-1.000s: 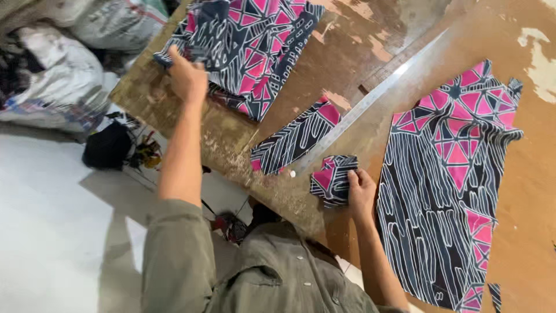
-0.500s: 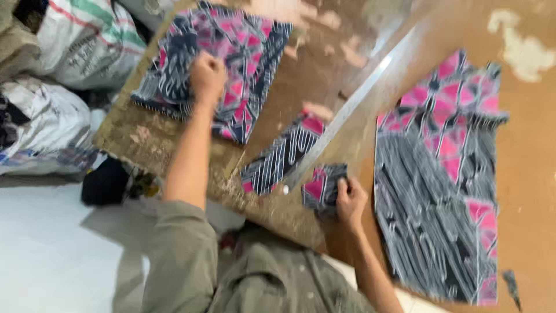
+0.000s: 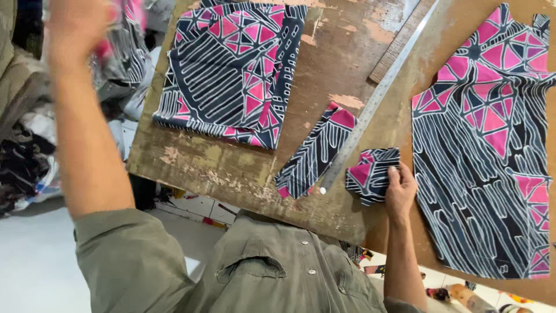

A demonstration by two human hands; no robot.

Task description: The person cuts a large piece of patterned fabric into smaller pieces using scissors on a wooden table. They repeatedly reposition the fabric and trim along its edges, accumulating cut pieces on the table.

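Note:
My right hand (image 3: 399, 190) rests on the wooden table (image 3: 220, 168) and pinches a small folded cloth piece (image 3: 370, 174) with a black, white and pink pattern. My left hand (image 3: 75, 29) is raised high at the upper left and blurred. It grips a patterned cloth piece (image 3: 124, 52) that hangs beside it, clear of the table. Below and right of that hand lies a stack of the same patterned cloth (image 3: 231, 75). A narrow cloth strip (image 3: 315, 153) lies just left of the small folded piece.
A long metal ruler (image 3: 376, 98) runs diagonally between the strip and the folded piece. A large cut panel of the patterned cloth (image 3: 492, 145) covers the table's right side. Bundles of fabric (image 3: 23, 162) sit on the floor at the left, past the table edge.
My left hand has lifted off the cloth stack and swung up to the left, taking a cloth piece with it. My right hand has stayed on the small folded piece.

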